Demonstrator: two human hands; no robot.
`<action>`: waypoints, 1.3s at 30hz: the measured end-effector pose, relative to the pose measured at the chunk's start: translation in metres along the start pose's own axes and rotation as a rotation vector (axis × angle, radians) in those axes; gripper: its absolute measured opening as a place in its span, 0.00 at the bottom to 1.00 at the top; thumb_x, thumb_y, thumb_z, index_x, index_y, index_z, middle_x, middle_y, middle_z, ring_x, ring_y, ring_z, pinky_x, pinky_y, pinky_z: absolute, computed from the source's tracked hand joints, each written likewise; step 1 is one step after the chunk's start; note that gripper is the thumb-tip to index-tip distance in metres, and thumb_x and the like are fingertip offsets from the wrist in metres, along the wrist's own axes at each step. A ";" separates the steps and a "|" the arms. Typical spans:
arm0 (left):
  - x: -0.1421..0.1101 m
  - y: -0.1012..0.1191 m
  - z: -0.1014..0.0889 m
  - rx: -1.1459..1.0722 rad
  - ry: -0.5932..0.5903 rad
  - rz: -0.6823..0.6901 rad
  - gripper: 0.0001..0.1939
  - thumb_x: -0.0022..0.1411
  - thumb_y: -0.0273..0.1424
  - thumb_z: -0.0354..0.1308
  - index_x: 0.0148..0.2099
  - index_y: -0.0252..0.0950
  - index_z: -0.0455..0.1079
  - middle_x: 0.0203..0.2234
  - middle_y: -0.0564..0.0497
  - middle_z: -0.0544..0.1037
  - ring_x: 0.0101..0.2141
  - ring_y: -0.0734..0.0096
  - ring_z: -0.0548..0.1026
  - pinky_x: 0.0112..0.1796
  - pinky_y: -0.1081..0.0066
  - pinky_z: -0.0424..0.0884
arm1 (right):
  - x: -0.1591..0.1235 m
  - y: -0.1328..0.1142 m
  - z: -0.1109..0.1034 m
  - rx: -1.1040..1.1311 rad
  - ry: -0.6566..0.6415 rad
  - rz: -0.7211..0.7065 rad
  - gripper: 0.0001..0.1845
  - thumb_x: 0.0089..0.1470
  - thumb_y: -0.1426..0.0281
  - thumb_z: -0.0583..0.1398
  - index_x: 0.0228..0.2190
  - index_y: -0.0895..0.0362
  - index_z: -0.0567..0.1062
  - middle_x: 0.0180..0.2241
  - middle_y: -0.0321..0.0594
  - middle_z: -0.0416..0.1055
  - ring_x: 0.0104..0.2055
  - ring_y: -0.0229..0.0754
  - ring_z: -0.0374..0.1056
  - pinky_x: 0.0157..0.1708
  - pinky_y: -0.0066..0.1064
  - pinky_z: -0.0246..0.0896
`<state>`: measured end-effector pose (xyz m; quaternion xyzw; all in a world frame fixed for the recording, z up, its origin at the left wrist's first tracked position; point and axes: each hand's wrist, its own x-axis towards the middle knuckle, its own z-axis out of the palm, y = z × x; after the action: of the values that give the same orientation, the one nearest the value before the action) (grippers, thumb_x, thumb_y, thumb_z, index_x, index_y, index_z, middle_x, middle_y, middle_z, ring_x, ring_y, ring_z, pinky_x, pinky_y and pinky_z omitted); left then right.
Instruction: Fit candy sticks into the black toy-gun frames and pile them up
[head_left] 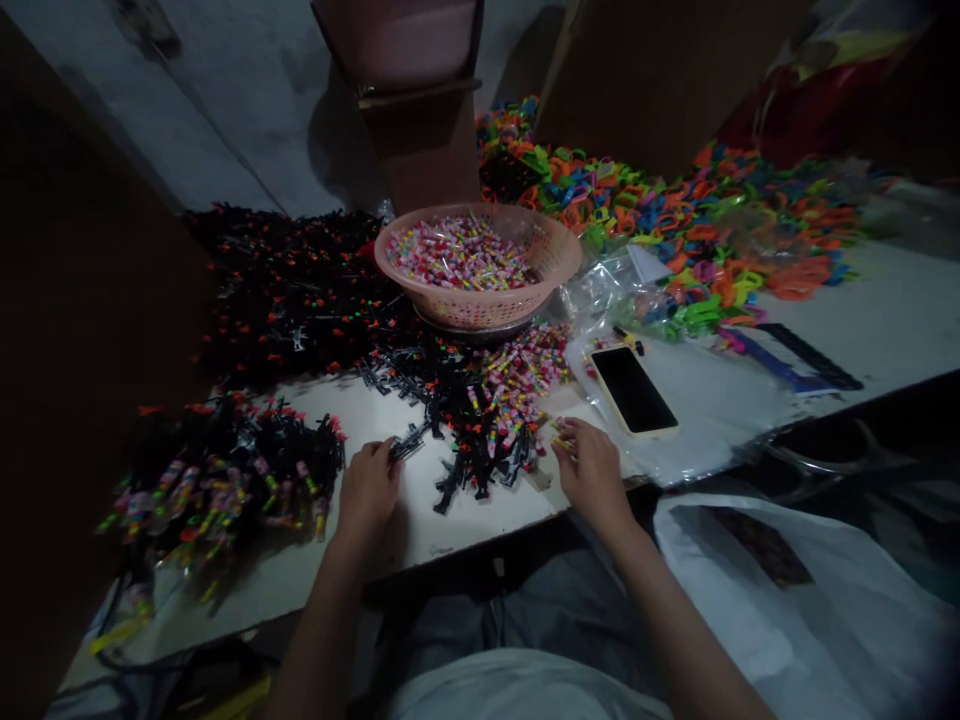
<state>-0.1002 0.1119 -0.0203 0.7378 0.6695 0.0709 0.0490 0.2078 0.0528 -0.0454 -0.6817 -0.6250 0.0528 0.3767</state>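
My left hand (pixel 367 492) is closed around one end of a small dark toy gun (pixel 409 441), just above the white table (pixel 420 530). My right hand (pixel 592 478) pinches a small yellow-and-pink printed piece (pixel 562 441) between thumb and fingers. Between the hands lies a loose heap of black toy guns (pixel 457 470), mixed at its right side with small pink-and-yellow printed pieces (pixel 517 385). Behind them stands a pink perforated basket (pixel 480 308) holding many more such pieces. To the left of my left hand, toy guns with printed pieces among them form another pile (pixel 225 490).
A large dark heap of toy guns (pixel 292 290) lies at the back left. Colourful plastic parts (pixel 675 220) cover the back right. A phone (pixel 634 390) rests on clear plastic bags (pixel 697 440). A white sack (pixel 810 610) hangs below the table's right front edge.
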 end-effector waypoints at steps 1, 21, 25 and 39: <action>-0.003 -0.002 0.001 -0.056 0.003 -0.005 0.22 0.61 0.33 0.48 0.54 0.30 0.67 0.44 0.35 0.73 0.44 0.53 0.73 0.45 0.58 0.67 | -0.004 -0.004 -0.003 0.111 -0.025 0.014 0.08 0.59 0.67 0.52 0.38 0.57 0.66 0.44 0.51 0.70 0.47 0.49 0.64 0.46 0.41 0.58; -0.083 0.060 -0.048 -1.423 0.015 -0.367 0.20 0.43 0.38 0.69 0.39 0.37 0.74 0.29 0.50 0.77 0.32 0.69 0.74 0.34 0.72 0.69 | -0.051 -0.107 0.004 0.921 -0.484 0.064 0.11 0.51 0.74 0.54 0.38 0.54 0.71 0.36 0.37 0.71 0.40 0.41 0.66 0.42 0.31 0.61; -0.078 0.055 -0.040 -1.462 0.051 -0.444 0.25 0.42 0.37 0.70 0.44 0.36 0.72 0.29 0.49 0.78 0.32 0.69 0.75 0.35 0.72 0.70 | -0.046 -0.096 0.002 1.086 -0.483 0.357 0.16 0.59 0.58 0.50 0.39 0.55 0.70 0.27 0.35 0.66 0.28 0.37 0.62 0.27 0.27 0.58; -0.092 0.100 -0.010 -1.823 -0.135 -0.476 0.22 0.46 0.38 0.68 0.41 0.32 0.71 0.37 0.43 0.79 0.40 0.61 0.77 0.43 0.65 0.72 | -0.059 -0.106 0.014 1.087 -0.468 0.243 0.16 0.59 0.54 0.52 0.41 0.53 0.65 0.38 0.38 0.68 0.41 0.40 0.65 0.44 0.32 0.61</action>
<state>-0.0123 0.0104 0.0029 0.2617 0.4848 0.5124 0.6587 0.1011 -0.0008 -0.0175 -0.4283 -0.4924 0.5560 0.5147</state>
